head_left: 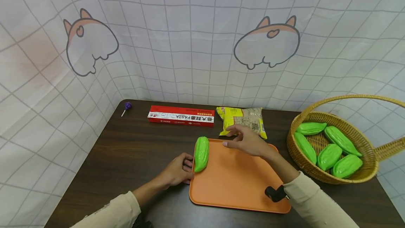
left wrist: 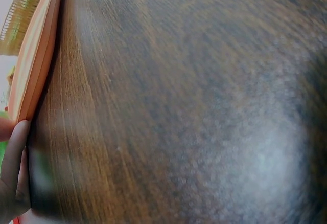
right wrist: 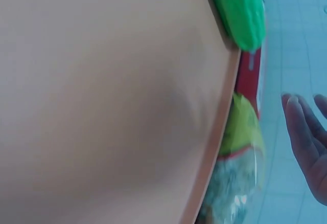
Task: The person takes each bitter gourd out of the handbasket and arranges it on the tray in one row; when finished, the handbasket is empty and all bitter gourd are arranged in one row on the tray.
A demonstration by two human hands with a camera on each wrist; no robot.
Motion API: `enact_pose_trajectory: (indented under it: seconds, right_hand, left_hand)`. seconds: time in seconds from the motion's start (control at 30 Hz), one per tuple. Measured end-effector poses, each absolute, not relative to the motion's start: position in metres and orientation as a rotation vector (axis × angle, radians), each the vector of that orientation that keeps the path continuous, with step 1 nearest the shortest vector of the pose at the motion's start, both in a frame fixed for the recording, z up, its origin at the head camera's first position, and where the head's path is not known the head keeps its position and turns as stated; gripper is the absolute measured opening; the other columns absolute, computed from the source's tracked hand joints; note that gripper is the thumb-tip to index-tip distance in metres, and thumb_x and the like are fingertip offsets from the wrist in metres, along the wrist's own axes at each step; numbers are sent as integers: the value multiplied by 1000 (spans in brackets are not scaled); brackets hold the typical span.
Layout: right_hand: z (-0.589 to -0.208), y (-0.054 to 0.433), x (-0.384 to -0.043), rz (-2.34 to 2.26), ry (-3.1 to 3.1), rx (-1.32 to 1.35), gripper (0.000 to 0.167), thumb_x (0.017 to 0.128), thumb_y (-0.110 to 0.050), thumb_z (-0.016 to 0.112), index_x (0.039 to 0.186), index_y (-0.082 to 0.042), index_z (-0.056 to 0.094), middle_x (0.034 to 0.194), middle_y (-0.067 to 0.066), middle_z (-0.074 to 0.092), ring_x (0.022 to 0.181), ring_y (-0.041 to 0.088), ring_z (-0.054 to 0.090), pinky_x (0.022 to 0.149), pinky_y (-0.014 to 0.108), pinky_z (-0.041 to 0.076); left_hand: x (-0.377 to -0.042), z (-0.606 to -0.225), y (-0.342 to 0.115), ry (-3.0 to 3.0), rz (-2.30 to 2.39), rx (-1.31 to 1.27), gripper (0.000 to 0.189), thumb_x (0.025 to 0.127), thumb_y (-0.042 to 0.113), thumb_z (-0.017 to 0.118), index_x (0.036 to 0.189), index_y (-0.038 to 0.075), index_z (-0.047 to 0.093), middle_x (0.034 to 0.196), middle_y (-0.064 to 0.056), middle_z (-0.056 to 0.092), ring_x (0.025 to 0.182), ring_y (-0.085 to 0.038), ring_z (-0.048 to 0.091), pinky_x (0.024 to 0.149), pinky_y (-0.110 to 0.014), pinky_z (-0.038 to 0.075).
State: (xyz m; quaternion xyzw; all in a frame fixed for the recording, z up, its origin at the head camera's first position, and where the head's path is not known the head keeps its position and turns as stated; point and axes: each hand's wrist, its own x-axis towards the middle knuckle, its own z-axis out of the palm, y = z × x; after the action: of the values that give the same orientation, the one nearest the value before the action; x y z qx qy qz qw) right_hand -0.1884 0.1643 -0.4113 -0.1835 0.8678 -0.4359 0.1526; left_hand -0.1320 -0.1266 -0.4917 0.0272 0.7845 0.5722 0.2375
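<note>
An orange tray point(head_left: 235, 182) lies on the dark wooden table. My left hand point(head_left: 177, 171) grips its left rim; the left wrist view has the thumb and fingers point(left wrist: 14, 155) at the tray's edge point(left wrist: 38, 65). One bright green bitter melon point(head_left: 201, 154) lies lengthwise along that left side, close to the hand. Above the tray's far part hovers my right hand point(head_left: 246, 141), its fingers apart and loosely bent, with nothing held. The right wrist view puts those fingers point(right wrist: 304, 137) clear of the melon point(right wrist: 240, 12).
To the right, a wicker basket point(head_left: 373, 170) with a tall handle holds several green bitter melons point(head_left: 340, 140). Behind the tray are a yellow bag point(head_left: 246, 117) and a red pasta box point(head_left: 180, 115). A purple lollipop point(head_left: 127, 106) lies at the back left corner.
</note>
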Motion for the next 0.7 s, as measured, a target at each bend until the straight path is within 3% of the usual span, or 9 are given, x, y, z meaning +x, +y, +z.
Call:
enact_pose_trajectory:
  seconds: [0.7]
  right_hand:
    - [-376,283,-172,-1151,2436,-604,50,94,-25,70,138,-9,54,123,19,63,97,17,69,78,31,59]
  left_hand:
    - [-134,-494,-127,2159,1538,85,65,75,-4,75,134,-4,47,113,-17,55,90,-19,64,65,-35,64]
